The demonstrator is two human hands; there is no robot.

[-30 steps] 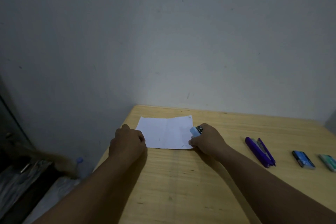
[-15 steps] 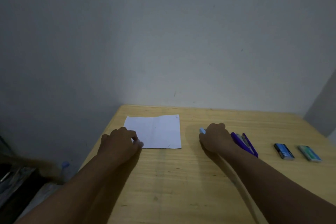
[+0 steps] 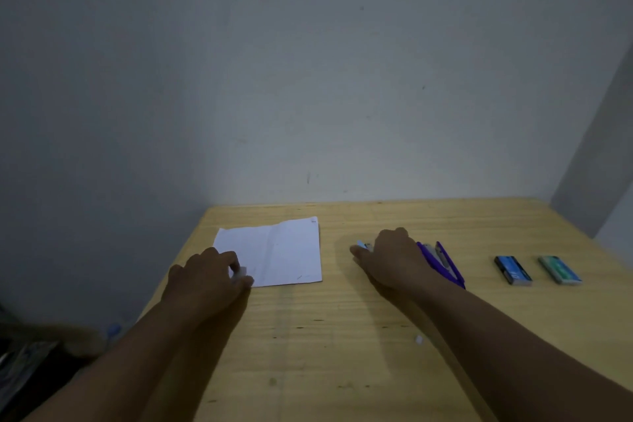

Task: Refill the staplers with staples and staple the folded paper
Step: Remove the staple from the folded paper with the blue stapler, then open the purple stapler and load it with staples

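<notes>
A folded white paper lies flat on the wooden table at the left. My left hand covers its near left corner, and its fingers pinch the paper's edge. My right hand lies on the table to the right of the paper and grips a light blue stapler, of which only the tip shows past the fingers. A purple stapler lies open right beside that hand. Two staple boxes sit further right, a blue box and a teal box.
A grey wall stands close behind the table's far edge, with a corner at the right. The table's left edge drops off to a dark floor with a plastic bottle and clutter. A small white scrap lies on the wood near my right forearm.
My right hand has carried the light blue stapler off the paper's right edge and to the right, down next to the purple stapler. My left hand stays at the paper's corner.
</notes>
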